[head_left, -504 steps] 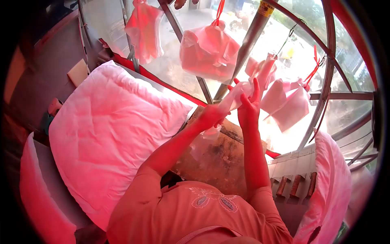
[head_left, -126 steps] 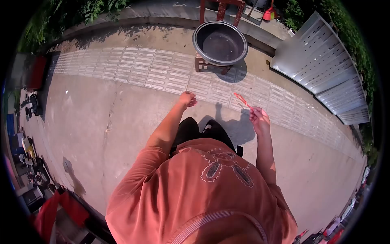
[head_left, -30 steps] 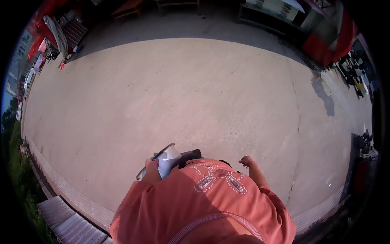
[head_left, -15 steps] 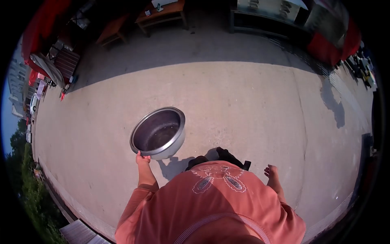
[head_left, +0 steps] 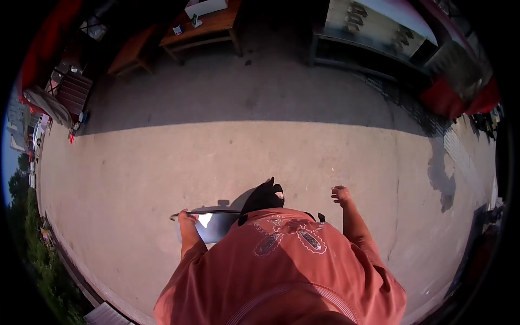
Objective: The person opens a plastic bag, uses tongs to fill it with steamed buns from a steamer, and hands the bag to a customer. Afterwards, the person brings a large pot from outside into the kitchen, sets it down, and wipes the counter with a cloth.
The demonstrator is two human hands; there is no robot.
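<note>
At my left side, my left hand [head_left: 187, 216] grips the rim of a large metal basin [head_left: 211, 226]. The basin is tilted, so its shiny outer side shows and its inside is hidden; my left arm and shirt cover part of it. My right hand [head_left: 340, 195] hangs out in front on the right, over the pavement [head_left: 260, 157], touching nothing. Its fingers are loosely curled and slightly apart, with nothing seen between them.
A wooden table [head_left: 216, 27] bears a white box [head_left: 206, 6] and small items, beside a lower wooden bench [head_left: 130, 51]. A metal-framed stall counter [head_left: 368, 54] stands at the back right, near red cloth [head_left: 447, 100]. Greenery [head_left: 32, 244] lines the far left.
Since half a second ago the basin has swung back against my side and tipped until its inside is hidden. The shaded tables and counter appear nearer. Earlier, the basin stood on a chair.
</note>
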